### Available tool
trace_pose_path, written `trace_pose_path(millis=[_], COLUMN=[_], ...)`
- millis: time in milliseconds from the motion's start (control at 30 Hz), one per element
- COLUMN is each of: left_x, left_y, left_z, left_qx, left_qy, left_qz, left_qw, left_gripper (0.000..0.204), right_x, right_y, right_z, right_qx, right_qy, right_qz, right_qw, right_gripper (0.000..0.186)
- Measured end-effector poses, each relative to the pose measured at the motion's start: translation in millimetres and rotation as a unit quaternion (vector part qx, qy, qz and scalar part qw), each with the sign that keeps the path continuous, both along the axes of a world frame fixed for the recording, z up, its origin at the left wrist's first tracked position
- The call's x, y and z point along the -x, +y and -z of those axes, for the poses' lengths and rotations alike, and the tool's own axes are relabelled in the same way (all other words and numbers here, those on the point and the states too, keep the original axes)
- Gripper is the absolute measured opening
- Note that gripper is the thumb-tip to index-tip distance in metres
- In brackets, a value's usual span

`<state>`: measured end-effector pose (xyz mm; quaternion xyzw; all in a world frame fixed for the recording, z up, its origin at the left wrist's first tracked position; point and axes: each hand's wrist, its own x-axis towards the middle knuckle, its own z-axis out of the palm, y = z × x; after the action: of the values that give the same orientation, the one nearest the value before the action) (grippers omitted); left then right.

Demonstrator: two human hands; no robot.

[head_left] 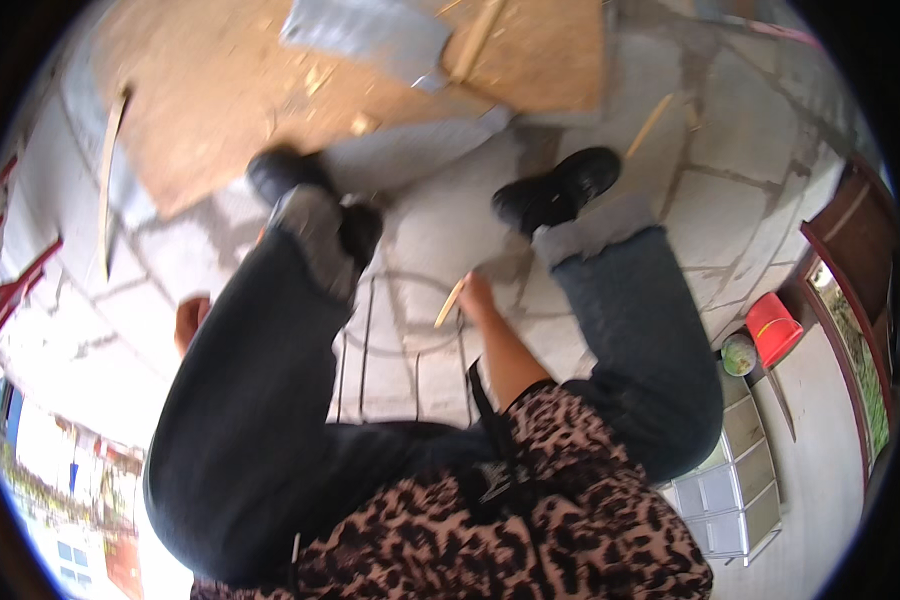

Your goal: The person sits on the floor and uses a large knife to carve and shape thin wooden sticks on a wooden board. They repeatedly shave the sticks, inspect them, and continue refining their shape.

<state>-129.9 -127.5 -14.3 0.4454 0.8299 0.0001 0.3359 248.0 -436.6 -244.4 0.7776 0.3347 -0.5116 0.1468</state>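
Observation:
My right hand (475, 292) grips a short pale wooden strip (447, 305) between my legs, over the thin wire frame (373, 340) beneath me. My left hand (192, 322) shows at the outer side of my left leg with fingers curled; what it holds, if anything, is hidden behind the leg. In front of my black boots (560, 188) lies a brown board (190, 100), bearing a bent grey piece (365, 35), a wooden strip (475, 40) and several wood chips (363, 123).
Loose wooden strips lie on the paving at left (111, 185) and right (648, 125). At right are a red bucket (773, 325), a green-and-white tub (738, 353), a panelled rack (732, 490) and a dark red frame (850, 330). Red metalwork (25, 285) stands at far left.

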Motion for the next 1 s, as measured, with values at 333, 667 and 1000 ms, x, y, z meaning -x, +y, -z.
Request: trace_pose_path(millis=[333,667,1000], left_x=[-9,-157,-271], left_y=[4,116,-23], left_z=[32,-276,-320], left_qx=[-0.057,-0.418,0.155], left_qy=[-0.139,-0.281,-0.688], left_qz=[-0.027,0.065,0.119], left_qw=[0.988,0.862,0.699], left_gripper=[0.017,0.017,0.04], right_x=[4,-95,-109], right_y=[86,343,303], right_z=[-25,-245,-509], right_qx=[-0.104,-0.335,-0.455], right_qy=[0.06,0.331,0.684], right_qz=[0.134,0.385,0.29], right_qw=[0.984,0.793,0.49], right_gripper=[0.018,0.005,0.007])
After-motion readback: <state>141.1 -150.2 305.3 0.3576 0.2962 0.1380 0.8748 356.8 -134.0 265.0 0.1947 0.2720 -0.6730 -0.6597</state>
